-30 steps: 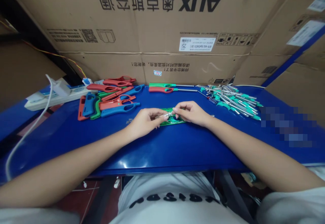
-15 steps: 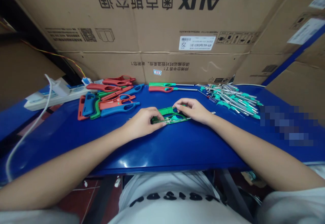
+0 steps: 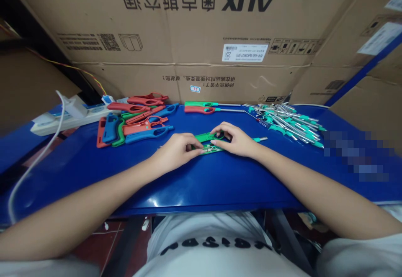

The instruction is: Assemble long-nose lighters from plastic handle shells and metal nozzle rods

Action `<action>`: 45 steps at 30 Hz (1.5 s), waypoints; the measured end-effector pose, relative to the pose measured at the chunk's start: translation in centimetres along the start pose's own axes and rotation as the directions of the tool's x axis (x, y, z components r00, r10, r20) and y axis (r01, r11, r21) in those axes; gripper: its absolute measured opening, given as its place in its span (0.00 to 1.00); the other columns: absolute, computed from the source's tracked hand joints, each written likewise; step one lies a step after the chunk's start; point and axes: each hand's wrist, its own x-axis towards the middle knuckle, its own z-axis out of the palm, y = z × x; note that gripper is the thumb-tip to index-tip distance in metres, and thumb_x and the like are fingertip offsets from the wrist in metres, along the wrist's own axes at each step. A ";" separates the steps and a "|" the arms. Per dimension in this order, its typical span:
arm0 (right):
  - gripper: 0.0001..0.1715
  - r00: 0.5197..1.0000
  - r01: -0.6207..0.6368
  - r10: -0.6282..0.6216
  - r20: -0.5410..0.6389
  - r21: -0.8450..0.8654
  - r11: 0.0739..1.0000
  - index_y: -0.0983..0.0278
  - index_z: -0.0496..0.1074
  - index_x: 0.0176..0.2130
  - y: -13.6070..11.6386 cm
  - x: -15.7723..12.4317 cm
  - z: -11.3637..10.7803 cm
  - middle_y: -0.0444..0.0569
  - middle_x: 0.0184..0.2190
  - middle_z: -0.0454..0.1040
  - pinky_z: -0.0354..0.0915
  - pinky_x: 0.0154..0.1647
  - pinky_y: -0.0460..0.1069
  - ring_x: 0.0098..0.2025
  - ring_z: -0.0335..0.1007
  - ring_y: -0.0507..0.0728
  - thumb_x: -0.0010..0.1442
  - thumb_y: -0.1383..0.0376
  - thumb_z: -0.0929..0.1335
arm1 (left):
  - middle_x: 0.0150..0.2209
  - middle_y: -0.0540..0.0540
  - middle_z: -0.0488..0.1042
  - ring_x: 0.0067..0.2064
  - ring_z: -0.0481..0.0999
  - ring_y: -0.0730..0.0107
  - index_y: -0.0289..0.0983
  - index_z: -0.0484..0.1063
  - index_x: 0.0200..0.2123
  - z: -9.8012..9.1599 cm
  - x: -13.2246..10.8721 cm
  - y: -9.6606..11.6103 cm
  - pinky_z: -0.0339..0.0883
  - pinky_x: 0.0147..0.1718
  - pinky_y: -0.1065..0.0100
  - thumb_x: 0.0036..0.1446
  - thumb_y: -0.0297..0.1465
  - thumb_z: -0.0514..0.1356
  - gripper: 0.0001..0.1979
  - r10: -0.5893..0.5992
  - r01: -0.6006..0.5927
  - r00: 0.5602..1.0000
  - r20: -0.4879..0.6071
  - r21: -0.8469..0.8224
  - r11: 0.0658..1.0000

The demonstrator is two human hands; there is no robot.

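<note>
Two green lighter casing halves lie on the blue table in front of me, one behind the other. The nearer casing half point(image 3: 207, 151) has inner parts lying in it. My left hand point(image 3: 179, 149) closes thumb and fingers on its left end. Bent over both halves is my right hand point(image 3: 235, 139), thumb on the nearer half's parts and fingertips at the loop of the farther casing half point(image 3: 202, 137). A metal lighter tube point(image 3: 261, 139) with a green collar sticks out right of my right hand. The palm hides the middle of the lighter.
Red, blue and green casings point(image 3: 138, 122) are heaped at the left. A green lighter point(image 3: 201, 104) and a red lighter point(image 3: 201, 110) lie at the back. Many metal tubes point(image 3: 289, 122) with green parts pile up at right. A power strip point(image 3: 69, 116) and cardboard point(image 3: 176, 72) border the table.
My right hand has shifted slightly left, its thumb now down on the nearer half's inner parts. More of the tube and its green collar shows at the right. My left hand has barely moved.
</note>
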 end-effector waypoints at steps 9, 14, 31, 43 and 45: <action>0.15 0.999 0.031 -0.030 0.025 -0.060 0.998 0.63 0.74 0.47 0.0 -0.1 -0.1 0.48 0.37 0.69 0.61 0.34 0.48 0.31 0.58 0.52 0.62 0.58 0.71 | 0.33 0.47 0.77 0.29 0.72 0.74 0.35 0.82 0.39 0.2 -0.1 0.0 0.65 0.31 0.72 0.59 0.31 0.66 0.07 0.012 -0.012 1.000 0.003 0.018 1.000; 0.14 0.999 0.031 -0.030 0.017 -0.035 0.999 0.63 0.74 0.46 -0.1 -0.1 -0.1 0.48 0.38 0.69 0.61 0.34 0.49 0.30 0.58 0.51 0.64 0.58 0.69 | 0.34 0.46 0.77 0.28 0.72 0.74 0.35 0.82 0.38 0.3 -0.1 0.0 0.65 0.31 0.71 0.60 0.32 0.65 0.08 0.007 -0.007 1.000 -0.010 0.007 1.000; 0.17 0.997 0.053 -0.050 0.051 -0.072 0.996 0.62 0.74 0.48 0.1 -0.1 0.0 0.48 0.39 0.69 0.61 0.36 0.49 0.34 0.62 0.53 0.60 0.59 0.73 | 0.32 0.46 0.76 0.28 0.72 0.74 0.35 0.83 0.36 0.2 0.0 0.1 0.65 0.30 0.71 0.59 0.31 0.66 0.06 -0.008 0.009 1.000 -0.005 0.015 1.000; 0.17 0.995 0.066 -0.062 0.075 -0.063 0.996 0.62 0.74 0.47 -0.2 -0.1 -0.1 0.48 0.38 0.68 0.62 0.35 0.49 0.34 0.62 0.53 0.58 0.60 0.74 | 0.30 0.49 0.73 0.21 0.73 0.77 0.35 0.82 0.34 0.3 -0.1 -0.2 0.67 0.23 0.73 0.58 0.34 0.67 0.07 -0.083 0.086 0.996 0.028 -0.122 0.989; 0.17 0.995 0.068 -0.063 0.076 -0.066 0.995 0.62 0.74 0.46 -0.2 -0.1 0.0 0.48 0.38 0.69 0.62 0.36 0.49 0.34 0.62 0.53 0.58 0.59 0.74 | 0.30 0.49 0.73 0.20 0.74 0.77 0.34 0.82 0.34 0.4 -0.1 -0.2 0.67 0.22 0.73 0.56 0.33 0.68 0.07 -0.117 0.123 0.992 0.044 -0.149 0.981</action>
